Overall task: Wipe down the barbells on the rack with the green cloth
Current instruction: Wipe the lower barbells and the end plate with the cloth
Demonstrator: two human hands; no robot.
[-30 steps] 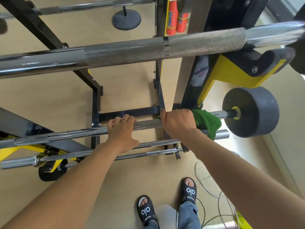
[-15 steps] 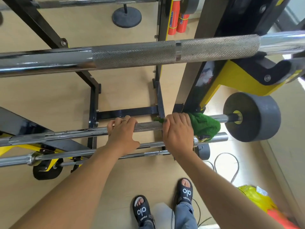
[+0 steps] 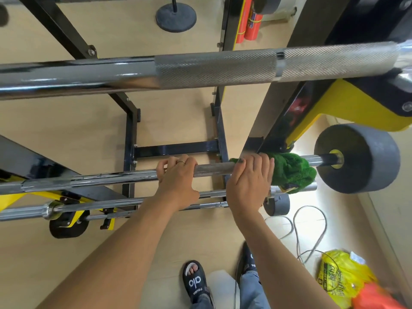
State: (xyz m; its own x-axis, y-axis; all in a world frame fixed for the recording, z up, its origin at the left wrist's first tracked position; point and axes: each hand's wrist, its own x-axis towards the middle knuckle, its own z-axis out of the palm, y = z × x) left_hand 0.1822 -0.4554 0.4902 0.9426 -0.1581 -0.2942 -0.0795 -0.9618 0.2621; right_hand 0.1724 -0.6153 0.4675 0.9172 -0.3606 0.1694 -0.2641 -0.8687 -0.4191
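A chrome barbell (image 3: 211, 169) lies across the black and yellow rack (image 3: 130, 152) at waist height, with a grey plate (image 3: 365, 159) on its right end. My left hand (image 3: 176, 181) grips this bar near its middle. My right hand (image 3: 252, 179) grips the green cloth (image 3: 292, 172), which is wrapped round the same bar just left of the plate. A thicker knurled barbell (image 3: 211, 68) crosses the view above. Two more thin bars (image 3: 133, 201) lie lower on the rack.
Yellow and orange bags (image 3: 343, 279) and loose white cable (image 3: 312, 226) lie on the floor at the right. My feet in black sandals (image 3: 194, 282) stand below the bars. A round black base (image 3: 176, 17) and red cylinders (image 3: 249, 21) stand at the back.
My right hand and the cloth have slid a little to the right along the bar, towards the grey plate. My left hand keeps its grip. The view has tilted, showing the bags.
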